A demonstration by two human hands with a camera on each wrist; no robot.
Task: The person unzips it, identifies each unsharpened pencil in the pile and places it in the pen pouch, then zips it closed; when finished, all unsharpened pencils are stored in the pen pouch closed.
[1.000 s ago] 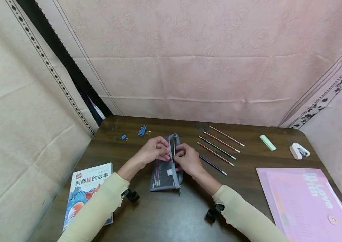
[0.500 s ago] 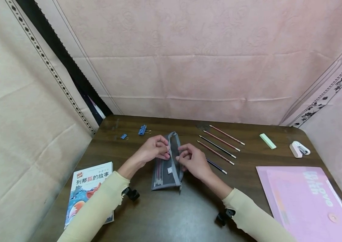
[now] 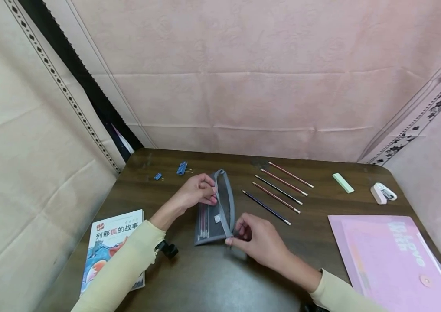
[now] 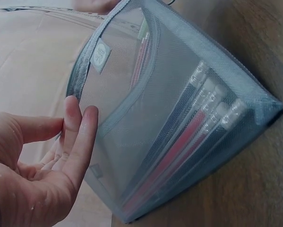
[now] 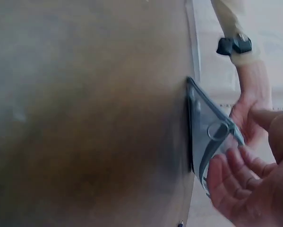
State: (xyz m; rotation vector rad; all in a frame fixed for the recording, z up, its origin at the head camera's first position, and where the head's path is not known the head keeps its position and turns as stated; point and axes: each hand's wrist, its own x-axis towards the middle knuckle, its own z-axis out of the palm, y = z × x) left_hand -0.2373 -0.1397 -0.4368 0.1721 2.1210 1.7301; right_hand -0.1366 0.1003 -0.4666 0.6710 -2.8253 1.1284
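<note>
In the head view, my left hand [image 3: 198,190] pinches the edge of the opening of a grey mesh pencil pouch [image 3: 208,227], which gapes along its zipper. Several pencils [image 4: 176,139] with pale eraser ends lie inside, seen through the mesh in the left wrist view. My right hand [image 3: 261,238] is at the pouch's near end, its thumb right by the zipper end. The right wrist view has a round zipper ring [image 5: 209,134] hanging in plain sight, with the right fingers [image 5: 226,177] loosely bent and apart from the thumb beside it.
Several pencils [image 3: 280,197] lie in a slanted row right of the pouch. Two blue binder clips [image 3: 182,168] are at the back left, a book [image 3: 115,242] front left. At right are a green eraser-like bar [image 3: 343,183], a white stapler-like item [image 3: 383,193] and pink folders [image 3: 380,255].
My right hand has left the pouch opening, where a dark pencil went in, and moved down to the pouch's near end. The left hand keeps its grip on the opening's edge.
</note>
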